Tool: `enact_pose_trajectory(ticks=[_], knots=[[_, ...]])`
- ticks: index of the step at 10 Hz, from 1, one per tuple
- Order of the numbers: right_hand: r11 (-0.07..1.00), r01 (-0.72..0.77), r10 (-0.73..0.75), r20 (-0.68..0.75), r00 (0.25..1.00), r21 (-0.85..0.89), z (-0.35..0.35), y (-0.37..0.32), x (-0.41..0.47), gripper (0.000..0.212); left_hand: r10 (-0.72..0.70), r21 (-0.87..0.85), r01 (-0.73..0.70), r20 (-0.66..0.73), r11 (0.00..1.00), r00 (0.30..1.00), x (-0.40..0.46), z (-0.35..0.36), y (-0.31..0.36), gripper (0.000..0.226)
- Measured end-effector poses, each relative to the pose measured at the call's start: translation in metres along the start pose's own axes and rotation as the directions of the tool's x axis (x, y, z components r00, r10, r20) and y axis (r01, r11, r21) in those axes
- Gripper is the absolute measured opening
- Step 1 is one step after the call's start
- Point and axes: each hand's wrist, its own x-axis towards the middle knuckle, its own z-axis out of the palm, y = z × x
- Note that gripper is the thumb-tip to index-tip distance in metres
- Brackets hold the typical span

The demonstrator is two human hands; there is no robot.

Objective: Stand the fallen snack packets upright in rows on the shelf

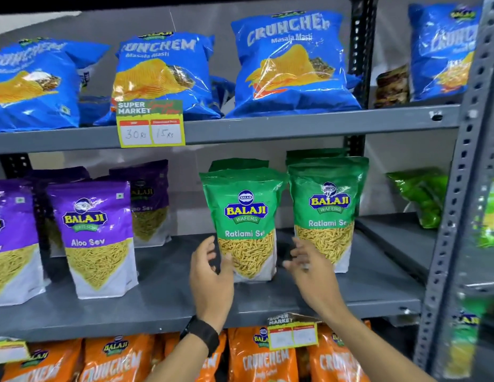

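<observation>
Two green Ratlami Sev packets stand upright on the middle shelf [163, 304]. The left green packet [244, 216] is between my hands; the right green packet [327, 208] stands beside it, with more green packets behind both. My left hand [211, 274] is at the left packet's lower left edge, fingers apart, touching or nearly touching it. Just right of that packet's base is my right hand [309, 268], fingers spread and holding nothing. Purple Aloo Sev packets [95, 235] stand upright to the left.
Blue Crunchem bags [290, 64] fill the upper shelf, with a yellow price tag [150, 124] on its edge. Orange Crunchem bags [113, 359] sit on the lower shelf. A grey slotted upright [458, 188] bounds the right side, with green bags [422, 194] beyond it.
</observation>
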Motion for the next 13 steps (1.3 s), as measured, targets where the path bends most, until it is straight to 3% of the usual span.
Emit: enact_pose_trajectory(ticks=[1, 2, 3, 4, 6, 7, 10, 11, 12, 13], knots=[[0.997, 0.059, -0.075, -0.358, 0.931, -0.055, -0.032, 0.012, 0.001, 0.044, 0.125, 0.005, -0.126, 0.101, 0.992, 0.987, -0.024, 0.025, 0.025, 0.027], [0.995, -0.037, -0.007, -0.441, 0.897, -0.091, -0.063, 0.032, 0.016, 0.067, 0.031, 0.019, -0.045, 0.464, 0.999, 0.885, -0.044, 0.065, 0.045, 0.04], [0.979, -0.202, 0.192, -0.216, 0.957, -0.025, -0.087, 0.052, 0.033, 0.106, -0.171, 0.115, 0.127, 0.616, 0.985, 0.769, -0.052, 0.113, 0.054, 0.092], [0.952, -0.295, 0.298, -0.025, 0.954, 0.077, -0.096, 0.064, 0.041, 0.106, -0.24, 0.185, 0.161, 0.579, 0.969, 0.779, -0.044, 0.146, 0.054, 0.101], [0.933, -0.327, 0.335, -0.03, 0.942, 0.148, -0.107, 0.077, 0.049, 0.074, -0.176, 0.094, 0.149, 0.587, 0.984, 0.791, -0.031, 0.172, 0.049, 0.052], [0.929, -0.335, 0.348, -0.064, 0.935, 0.159, -0.115, 0.083, 0.049, 0.071, -0.162, 0.091, 0.134, 0.602, 0.987, 0.782, -0.033, 0.181, 0.046, 0.046], [0.933, -0.339, 0.351, -0.088, 0.932, 0.123, -0.122, 0.088, 0.041, 0.071, -0.136, 0.088, 0.104, 0.617, 0.991, 0.775, -0.04, 0.188, 0.04, 0.05], [0.942, -0.326, 0.332, -0.067, 0.941, 0.082, -0.124, 0.084, 0.037, 0.068, -0.154, 0.077, 0.141, 0.701, 0.987, 0.697, -0.039, 0.18, 0.041, 0.062], [0.945, -0.326, 0.323, -0.107, 0.94, -0.012, -0.122, 0.065, 0.025, 0.069, -0.166, 0.116, 0.12, 0.749, 0.986, 0.641, -0.041, 0.161, 0.045, 0.087], [0.952, -0.257, 0.204, -0.281, 0.938, -0.165, -0.109, 0.038, 0.01, 0.054, -0.123, 0.144, 0.029, 0.703, 0.989, 0.7, -0.045, 0.129, 0.048, 0.094]])
